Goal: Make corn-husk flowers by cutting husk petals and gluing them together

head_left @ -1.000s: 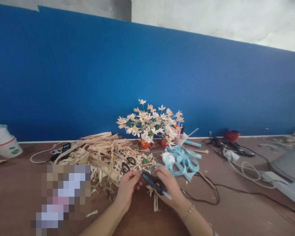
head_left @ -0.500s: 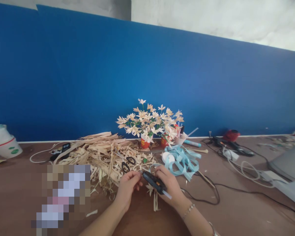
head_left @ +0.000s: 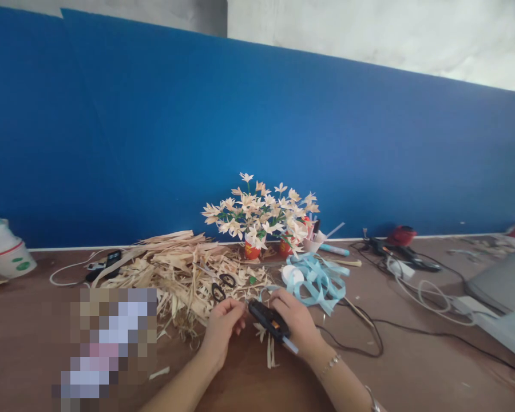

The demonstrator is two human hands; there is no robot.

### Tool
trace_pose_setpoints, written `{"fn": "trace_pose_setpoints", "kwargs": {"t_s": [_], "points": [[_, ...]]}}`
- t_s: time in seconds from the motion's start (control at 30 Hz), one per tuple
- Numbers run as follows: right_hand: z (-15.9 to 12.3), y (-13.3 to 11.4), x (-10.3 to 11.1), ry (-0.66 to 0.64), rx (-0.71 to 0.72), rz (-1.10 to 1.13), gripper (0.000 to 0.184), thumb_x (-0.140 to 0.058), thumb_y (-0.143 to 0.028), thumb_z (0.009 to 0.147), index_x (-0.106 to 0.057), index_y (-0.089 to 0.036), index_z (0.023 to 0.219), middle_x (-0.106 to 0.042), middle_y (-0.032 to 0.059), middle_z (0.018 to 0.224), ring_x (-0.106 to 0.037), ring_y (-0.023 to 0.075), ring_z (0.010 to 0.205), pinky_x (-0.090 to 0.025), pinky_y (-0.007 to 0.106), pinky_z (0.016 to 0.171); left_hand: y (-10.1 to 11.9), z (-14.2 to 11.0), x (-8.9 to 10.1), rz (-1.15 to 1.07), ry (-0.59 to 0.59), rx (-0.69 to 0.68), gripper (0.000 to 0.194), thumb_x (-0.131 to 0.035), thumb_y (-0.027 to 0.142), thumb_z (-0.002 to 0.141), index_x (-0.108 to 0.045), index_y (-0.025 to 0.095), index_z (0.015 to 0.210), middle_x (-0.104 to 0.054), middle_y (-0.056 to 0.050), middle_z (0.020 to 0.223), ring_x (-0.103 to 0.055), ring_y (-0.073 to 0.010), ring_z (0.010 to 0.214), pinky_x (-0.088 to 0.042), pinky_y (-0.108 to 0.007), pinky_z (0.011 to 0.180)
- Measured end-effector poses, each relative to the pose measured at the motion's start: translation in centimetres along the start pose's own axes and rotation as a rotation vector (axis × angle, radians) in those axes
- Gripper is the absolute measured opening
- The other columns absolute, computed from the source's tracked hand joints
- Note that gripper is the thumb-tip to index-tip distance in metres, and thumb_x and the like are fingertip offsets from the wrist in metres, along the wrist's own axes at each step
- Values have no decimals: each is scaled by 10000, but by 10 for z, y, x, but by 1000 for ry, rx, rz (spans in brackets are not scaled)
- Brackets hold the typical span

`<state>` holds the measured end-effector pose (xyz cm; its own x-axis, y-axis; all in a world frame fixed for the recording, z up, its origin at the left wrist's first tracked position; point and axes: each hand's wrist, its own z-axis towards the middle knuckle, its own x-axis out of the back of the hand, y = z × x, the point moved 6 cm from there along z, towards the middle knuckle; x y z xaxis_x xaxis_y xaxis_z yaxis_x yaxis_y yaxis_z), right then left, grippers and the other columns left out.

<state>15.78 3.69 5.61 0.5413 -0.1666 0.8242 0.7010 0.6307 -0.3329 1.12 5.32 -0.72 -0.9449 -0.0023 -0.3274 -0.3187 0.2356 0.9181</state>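
Note:
My right hand is wrapped round a black glue gun, whose whitish glue stick pokes out at the back. The gun's tip points left, towards the fingers of my left hand. Those fingers are pinched together; whatever they hold is too small to make out. Below the gun, a pale husk flower and some strips lie on the table. Black-handled scissors rest on a heap of dry husk strips just beyond my left hand.
Husk flowers on green stems stand in red pots at the back. Light-blue ribbon lies beyond my right hand. Black cable and a white power strip are at right, a white tub at far left.
Both hands and the glue gun keep nearly the same place. The whole view has shifted very slightly.

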Motion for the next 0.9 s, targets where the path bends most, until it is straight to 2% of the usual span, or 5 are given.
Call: {"fn": "trace_pose_setpoints", "kwargs": {"t_s": [0.37,0.57,0.77,0.83,0.9], "points": [[-1,1,4,2,-3,-51,59,-544,-223,777,-547,-178,815,-547,76,881,-528,182,773,-422,270,674,4,-1,-1,-42,-22,-18,264,-661,369,634,-533,144,587,-510,34,488,-405,-57,431,-254,-170,417],[-1,3,7,0,-34,6,138,-550,-217,716,-553,-175,848,-544,90,894,-531,205,796,-427,288,685,6,-1,-1,-7,-20,-54,276,-662,393,649,-546,146,609,-496,40,478,-404,-59,436,-266,-167,415],[-5,16,5,55,-185,148,28,-511,-171,738,-488,-186,736,-527,25,740,-499,154,671,-382,235,598,8,-2,-5,119,-77,-97,274,-642,411,665,-551,155,632,-494,47,464,-398,-66,430,-281,-172,422],[-5,15,12,80,-244,168,58,-494,-196,766,-474,-185,713,-514,1,678,-482,136,616,-361,223,570,6,-1,-5,196,-87,-97,264,-641,402,660,-558,154,632,-490,49,446,-385,-65,413,-273,-175,420],[-4,6,25,60,-228,141,54,-500,-215,756,-481,-184,716,-527,-4,662,-480,138,611,-350,230,583,4,0,-3,265,-79,-91,265,-636,404,660,-566,150,628,-478,53,418,-364,-63,393,-255,-176,414]]}}
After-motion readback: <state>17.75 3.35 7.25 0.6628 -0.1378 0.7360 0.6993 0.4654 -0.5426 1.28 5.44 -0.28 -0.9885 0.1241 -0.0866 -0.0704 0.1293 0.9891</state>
